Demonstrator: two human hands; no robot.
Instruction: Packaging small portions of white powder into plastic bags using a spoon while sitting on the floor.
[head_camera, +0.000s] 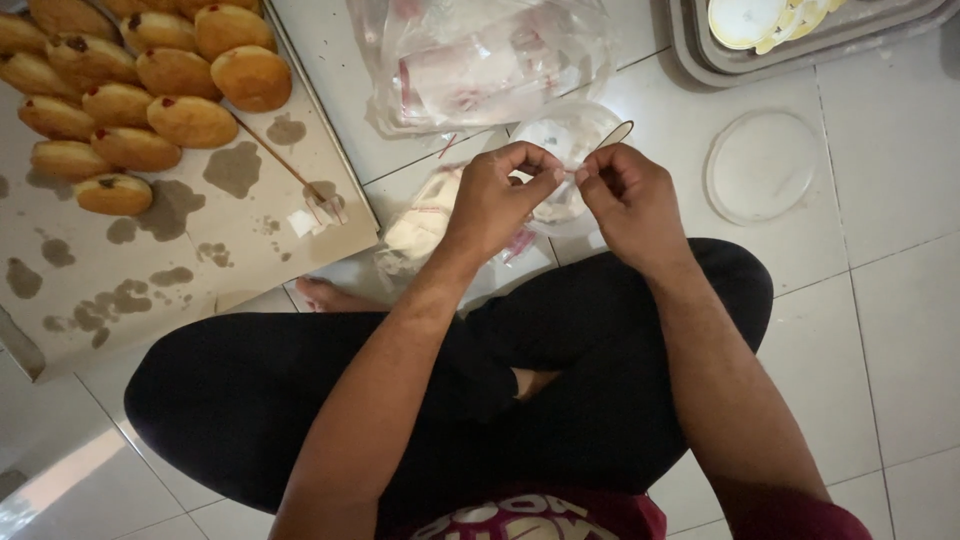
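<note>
My left hand (500, 200) and my right hand (625, 200) meet in front of me, above my crossed legs. Both pinch a small clear plastic piece (570, 175) between thumb and fingers; a thin flap of it sticks up past my right hand. Under the hands lies a clear round plastic container (565, 135) on the white tiled floor, beside a small clear bag (425, 220) with something pale inside. What exactly the pinched piece is I cannot tell.
A greasy cardboard sheet (200, 250) at left carries several golden filled buns (180, 75) and a thin wooden skewer (280, 160). A large clear plastic bag (480, 60) lies ahead. A round clear lid (762, 165) rests at right, grey trays (720, 60) behind it.
</note>
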